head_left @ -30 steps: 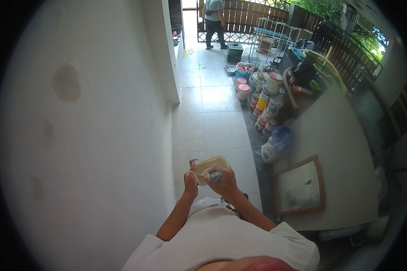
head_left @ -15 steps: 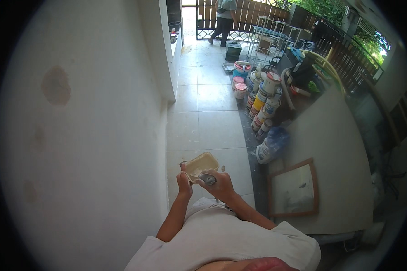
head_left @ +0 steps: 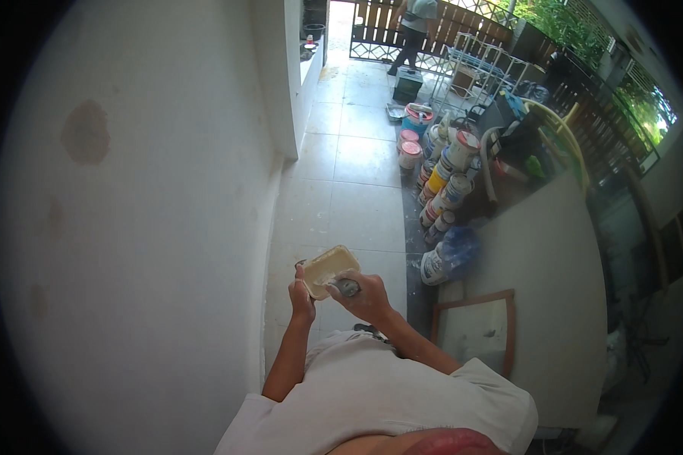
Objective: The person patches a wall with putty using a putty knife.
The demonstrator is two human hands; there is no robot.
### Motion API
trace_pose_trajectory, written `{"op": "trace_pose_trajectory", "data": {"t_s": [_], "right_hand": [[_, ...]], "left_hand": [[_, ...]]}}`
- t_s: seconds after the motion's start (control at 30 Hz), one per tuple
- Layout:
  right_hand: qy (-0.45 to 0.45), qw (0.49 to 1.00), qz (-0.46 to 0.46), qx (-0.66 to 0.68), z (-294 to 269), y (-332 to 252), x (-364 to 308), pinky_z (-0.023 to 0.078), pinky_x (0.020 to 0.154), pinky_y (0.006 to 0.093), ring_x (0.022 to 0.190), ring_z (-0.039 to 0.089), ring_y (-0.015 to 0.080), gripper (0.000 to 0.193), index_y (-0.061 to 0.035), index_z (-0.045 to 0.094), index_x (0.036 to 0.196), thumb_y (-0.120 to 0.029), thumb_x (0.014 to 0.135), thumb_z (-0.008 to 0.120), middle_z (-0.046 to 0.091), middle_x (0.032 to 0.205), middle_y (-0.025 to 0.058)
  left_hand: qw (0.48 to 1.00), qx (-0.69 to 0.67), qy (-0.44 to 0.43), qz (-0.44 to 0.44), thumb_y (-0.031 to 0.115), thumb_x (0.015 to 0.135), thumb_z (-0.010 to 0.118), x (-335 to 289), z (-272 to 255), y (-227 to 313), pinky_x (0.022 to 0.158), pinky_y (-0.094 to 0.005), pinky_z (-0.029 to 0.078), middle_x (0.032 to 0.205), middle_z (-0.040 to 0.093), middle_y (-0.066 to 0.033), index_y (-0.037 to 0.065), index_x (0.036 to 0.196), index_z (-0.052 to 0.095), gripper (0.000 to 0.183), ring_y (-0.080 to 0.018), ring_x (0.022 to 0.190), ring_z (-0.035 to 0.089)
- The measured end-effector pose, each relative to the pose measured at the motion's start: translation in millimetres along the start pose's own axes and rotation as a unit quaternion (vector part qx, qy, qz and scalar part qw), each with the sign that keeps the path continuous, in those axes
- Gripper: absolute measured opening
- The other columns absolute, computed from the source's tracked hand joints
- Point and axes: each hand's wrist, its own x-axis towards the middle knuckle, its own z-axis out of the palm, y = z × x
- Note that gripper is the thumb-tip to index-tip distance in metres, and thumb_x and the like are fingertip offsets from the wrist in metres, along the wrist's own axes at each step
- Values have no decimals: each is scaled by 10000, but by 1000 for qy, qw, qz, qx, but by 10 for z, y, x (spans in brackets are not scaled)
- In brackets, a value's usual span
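My left hand (head_left: 302,300) is closed on the near left side of a shallow beige rectangular tray (head_left: 338,263) with whitish paste in it. A small dark thing pokes out by its thumb, too small to make out. In my right hand (head_left: 368,298), closed, is a tool with a rounded grey handle end (head_left: 347,287), which looks like a putty knife. Its blade is hidden by the hand and the tray's near side. Pale smears mark the fingers of the right hand. Both hands are in front of my white shirt, above the tiled floor (head_left: 357,216).
A white wall (head_left: 174,227) with brownish patches (head_left: 86,132) runs along my left. Stacked paint buckets (head_left: 440,176) line the right, beside a leaning board (head_left: 558,273) and a wood-framed panel (head_left: 474,334). A person (head_left: 415,30) is by the far wooden gate (head_left: 368,26).
The view has turned slightly, so the buckets and gate sit differently. Both hands keep their hold over the tray. The person by the gate has changed stance.
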Motion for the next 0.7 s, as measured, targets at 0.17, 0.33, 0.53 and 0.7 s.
{"op": "trace_pose_trajectory", "data": {"t_s": [0.17, 0.33, 0.53, 0.7], "right_hand": [[11, 1000, -25, 0, -414, 199, -2, 533, 512, 322, 578, 685, 271, 250, -30, 643, 836, -211, 763, 799, 666, 650, 142], [-4, 998, -64, -20, -841, 337, 57, 517, 503, 309, 544, 664, 261, 250, -55, 600, 786, -187, 750, 810, 649, 636, 119], [-27, 997, -77, 3, -1325, 519, -11, 504, 482, 319, 521, 653, 272, 246, -55, 590, 782, -176, 754, 802, 634, 611, 123], [-45, 997, -57, 21, -1737, 732, -198, 507, 488, 326, 522, 650, 277, 231, -59, 590, 760, -178, 752, 787, 629, 597, 121]], "left_hand": [[999, 5, 34, 11, 453, 998, 461, -99, 356, -295, 780, -284, 521, 1015, 637, -95, -29, 1156, 581, 521, -166, 911, 641], [998, 30, 21, 51, 455, 1000, 458, -111, 697, -508, 752, -283, 514, 1006, 640, -90, -39, 1137, 589, 529, -155, 899, 638], [997, 4, 29, 72, 455, 999, 460, -331, 1194, -765, 768, -283, 508, 1020, 642, -92, -46, 1144, 587, 537, -154, 899, 638], [995, -4, 57, 77, 440, 1000, 468, -525, 1431, -1194, 774, -289, 513, 1026, 642, -94, -39, 1152, 585, 516, -164, 906, 642]]}}
